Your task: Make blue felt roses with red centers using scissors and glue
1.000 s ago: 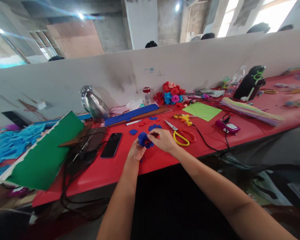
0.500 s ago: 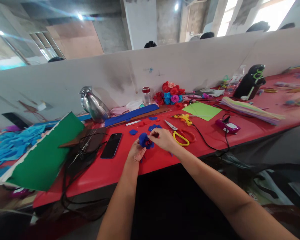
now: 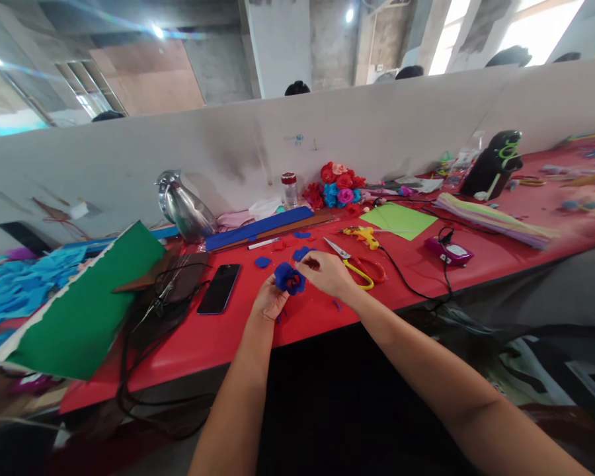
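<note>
A blue flower [image 3: 290, 279] with a dark reddish centre is held from below by my left hand [image 3: 270, 301], over the front of the red table. At the flower's right edge, my right hand [image 3: 324, 271] has its thumb and fingertips pinched together; whether a petal is between them is too small to tell. Blue petals [image 3: 262, 262] lie just beyond my hands. Scissors with yellow handles [image 3: 357, 272] rest right of my right hand, and a yellow glue gun [image 3: 361, 237] lies behind them.
A phone [image 3: 219, 289] and a green sheet [image 3: 84, 311] lie to the left. Behind stand a metal jug [image 3: 183, 208], a glass jar [image 3: 289, 190] and a flower bunch [image 3: 344, 188]. Light green paper [image 3: 399, 220] and a purple box [image 3: 449, 251] are right. A blurred hand shows far right.
The flower has turned slightly and its open face shows more. My right hand has shifted a little at its edge. The view has moved slightly.
</note>
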Tool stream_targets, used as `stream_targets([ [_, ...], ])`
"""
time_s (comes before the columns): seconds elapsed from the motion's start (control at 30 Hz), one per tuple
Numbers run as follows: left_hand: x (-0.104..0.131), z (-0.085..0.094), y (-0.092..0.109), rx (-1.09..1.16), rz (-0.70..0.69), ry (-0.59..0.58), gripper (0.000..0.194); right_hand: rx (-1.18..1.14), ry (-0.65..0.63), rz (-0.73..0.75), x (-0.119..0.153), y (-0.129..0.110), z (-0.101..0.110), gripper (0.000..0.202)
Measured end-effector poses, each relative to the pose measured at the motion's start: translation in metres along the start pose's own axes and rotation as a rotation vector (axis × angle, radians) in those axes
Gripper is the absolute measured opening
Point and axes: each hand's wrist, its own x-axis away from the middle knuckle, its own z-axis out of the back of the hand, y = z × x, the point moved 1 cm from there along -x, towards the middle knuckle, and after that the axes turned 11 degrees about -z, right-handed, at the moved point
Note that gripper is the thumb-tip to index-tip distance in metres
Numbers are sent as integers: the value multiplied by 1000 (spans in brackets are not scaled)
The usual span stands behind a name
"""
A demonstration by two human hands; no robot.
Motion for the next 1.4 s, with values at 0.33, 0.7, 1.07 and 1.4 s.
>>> stream_targets([
  [0.33,-1,6,-3,-25,10,-65,29,-40,-80,82,0,-6,-6,12],
  [0.7,1,2,-4,-140,-100,-94,23,-42,-51,-5,-4,13,3,19],
  [1.07,10,-10,-9,-382,-102,-218,20,17,-238,-161,5,32,13,29],
  [1.4,11,-13,-7,-433,-79,-197,22,-12,-295,-240,11,28,14,14],
])
